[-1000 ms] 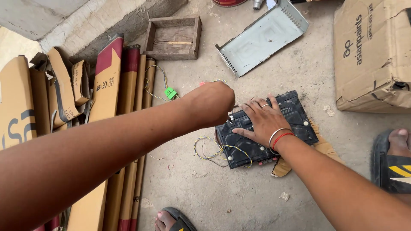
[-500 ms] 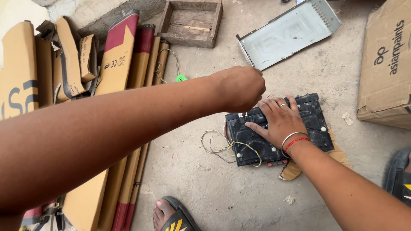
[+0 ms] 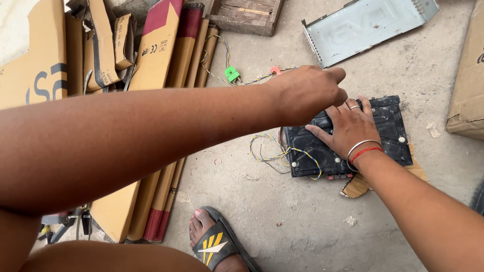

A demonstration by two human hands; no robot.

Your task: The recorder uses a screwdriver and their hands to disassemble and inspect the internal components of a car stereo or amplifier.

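Pressing flat with spread fingers, right hand (image 3: pixel 350 128) on the black circuit board (image 3: pixel 348 138) lying on the concrete floor (image 3: pixel 282 221), left hand (image 3: pixel 307 93) curled just above its far edge, grip unclear.

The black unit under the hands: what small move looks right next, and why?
Probably bring the left hand down onto the near-left edge of the black unit. The right hand already lies flat on its top, pinning it to the concrete floor, while the left is closed just above it. Loose wires trail from that side.
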